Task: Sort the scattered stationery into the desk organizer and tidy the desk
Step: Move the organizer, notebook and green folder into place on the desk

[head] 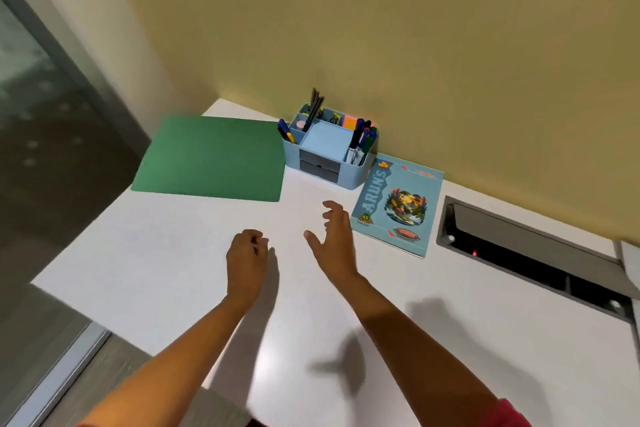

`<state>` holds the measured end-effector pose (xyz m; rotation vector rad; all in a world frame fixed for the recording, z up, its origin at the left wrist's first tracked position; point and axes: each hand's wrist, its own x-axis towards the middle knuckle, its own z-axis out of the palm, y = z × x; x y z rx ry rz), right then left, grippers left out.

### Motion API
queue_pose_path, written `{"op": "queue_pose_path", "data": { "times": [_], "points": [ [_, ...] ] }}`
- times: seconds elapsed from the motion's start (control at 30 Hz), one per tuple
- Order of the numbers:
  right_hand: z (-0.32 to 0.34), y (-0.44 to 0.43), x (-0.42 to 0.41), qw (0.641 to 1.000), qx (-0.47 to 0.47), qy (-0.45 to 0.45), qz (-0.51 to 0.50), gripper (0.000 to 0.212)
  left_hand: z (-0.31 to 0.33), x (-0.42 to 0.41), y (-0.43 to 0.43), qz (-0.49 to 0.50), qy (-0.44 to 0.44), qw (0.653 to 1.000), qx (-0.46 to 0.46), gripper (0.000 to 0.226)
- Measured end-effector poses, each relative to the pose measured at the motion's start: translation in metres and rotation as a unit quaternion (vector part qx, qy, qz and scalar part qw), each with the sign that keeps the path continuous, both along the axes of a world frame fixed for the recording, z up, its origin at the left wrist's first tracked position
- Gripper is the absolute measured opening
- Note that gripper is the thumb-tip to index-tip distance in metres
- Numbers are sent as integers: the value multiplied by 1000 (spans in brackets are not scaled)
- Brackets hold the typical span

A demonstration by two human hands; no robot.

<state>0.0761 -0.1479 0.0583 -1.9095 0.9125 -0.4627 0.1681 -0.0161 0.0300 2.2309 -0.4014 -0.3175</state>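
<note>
The ARUNS notebook point(398, 204) lies flat on the desk point(173, 270) just right of the empty, spread-fingered right hand point(332, 236), its long axis running back toward the blue desk organizer point(329, 149), while the left hand point(246, 253), curled on nothing, is farther off.

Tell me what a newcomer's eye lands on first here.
The flat green rectangular sheet at far left of the white desk stands out first. Beside it, a light blue plastic desk organizer bristles with pens, with a blue illustrated notebook to its right. In front hover the curled left hand and spread right hand.
</note>
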Motion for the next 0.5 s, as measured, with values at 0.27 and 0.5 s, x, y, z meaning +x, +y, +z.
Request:
{"op": "queue_pose_path", "data": {
  "times": [0.27,0.5],
  "points": [
    [-23,-11,104,983,110,147,-2,68,-19,80,7,-106,-17,979,175,27],
    [-43,-31,172,970,135,201,-24,46,-37,120,-18,-155,-37,940,302,83]
  ]
}}
